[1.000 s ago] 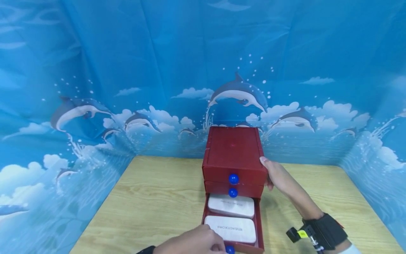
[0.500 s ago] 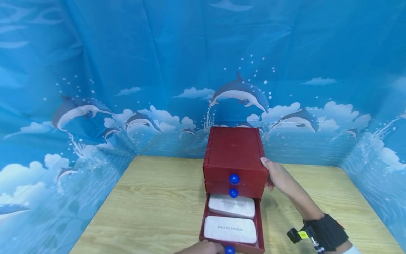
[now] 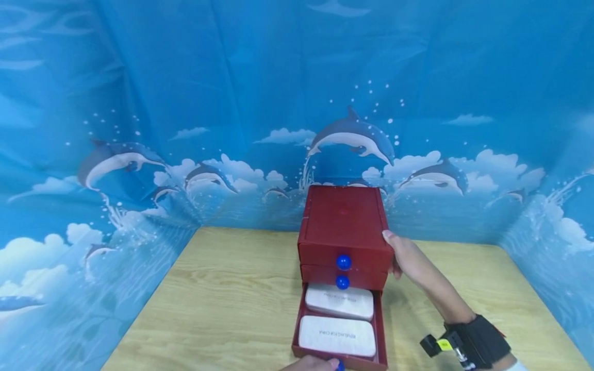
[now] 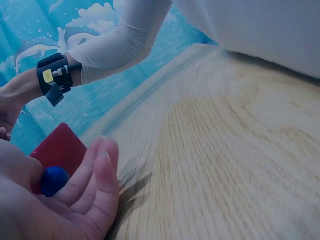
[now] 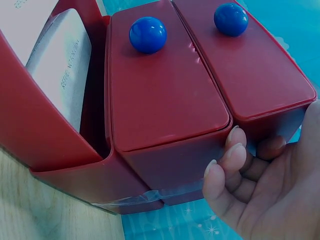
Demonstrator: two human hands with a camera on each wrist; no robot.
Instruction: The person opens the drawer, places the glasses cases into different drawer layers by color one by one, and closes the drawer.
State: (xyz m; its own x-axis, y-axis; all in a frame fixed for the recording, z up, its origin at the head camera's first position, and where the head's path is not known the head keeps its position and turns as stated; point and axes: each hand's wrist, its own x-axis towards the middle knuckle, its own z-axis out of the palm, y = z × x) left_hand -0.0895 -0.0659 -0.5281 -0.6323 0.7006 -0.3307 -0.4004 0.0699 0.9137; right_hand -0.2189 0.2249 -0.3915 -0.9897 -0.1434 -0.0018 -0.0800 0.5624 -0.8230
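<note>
A red drawer cabinet (image 3: 345,214) with blue ball knobs stands at the back of the table. Its bottom drawer (image 3: 297,335) is pulled out and holds two white boxes, the front box (image 3: 336,336) and the rear box (image 3: 341,300), both with small print. At the lower edge of the head view my left hand (image 3: 311,364) holds the bottom drawer's blue knob (image 4: 54,181) between thumb and fingers. My right hand (image 3: 408,257) grips the cabinet's right side, thumb on the top edge and curled fingers (image 5: 235,160) against the side wall.
The two upper drawers are closed, with an upper knob (image 3: 343,262) and a middle knob (image 3: 342,282). A dolphin-print curtain (image 3: 260,103) hangs behind and beside the wooden table (image 3: 223,299). A black wrist camera strap (image 3: 478,340) is on the right forearm.
My left hand has moved down and right from beside the drawer's front to the knob. The right hand, the drawer and the boxes stay where they were.
</note>
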